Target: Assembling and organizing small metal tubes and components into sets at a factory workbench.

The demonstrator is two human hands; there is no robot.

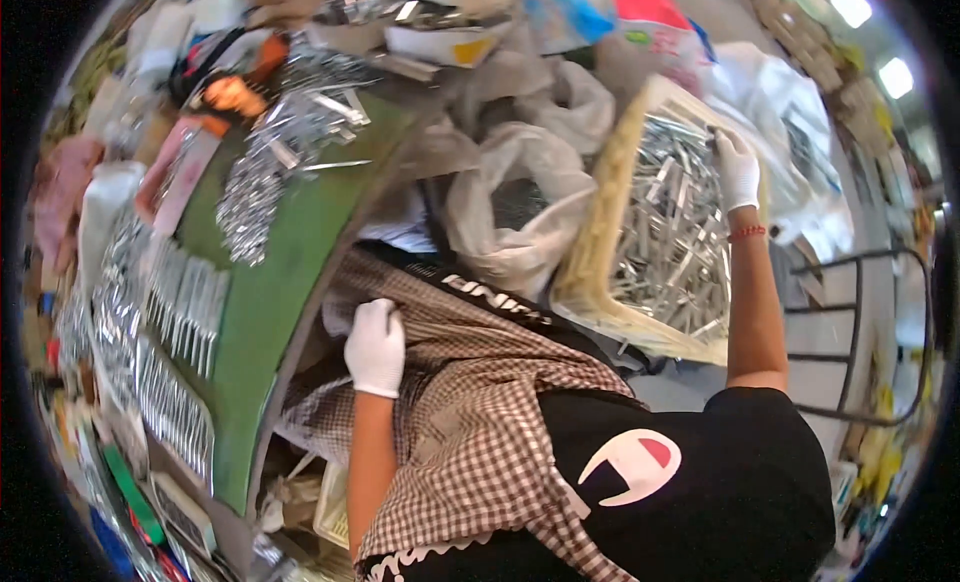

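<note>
My left hand [375, 347], in a white glove, grips the edge of the brown-and-white checked apron [470, 422] on my lap, next to the green table edge. My right hand [738, 169], also in a white glove and with a red wrist band, reaches into a pale yellow crate [585, 272] filled with shiny metal pieces [670, 232]. Its fingers curl into the pieces at the crate's far corner.
A green-topped table [270, 282] carries rows of aligned metal pieces [175, 312] and a loose heap [280, 152]. White plastic bags [520, 192] lie between the table and the crate. A dark metal frame [860, 332] stands at the right. Boxes and clutter ring the table.
</note>
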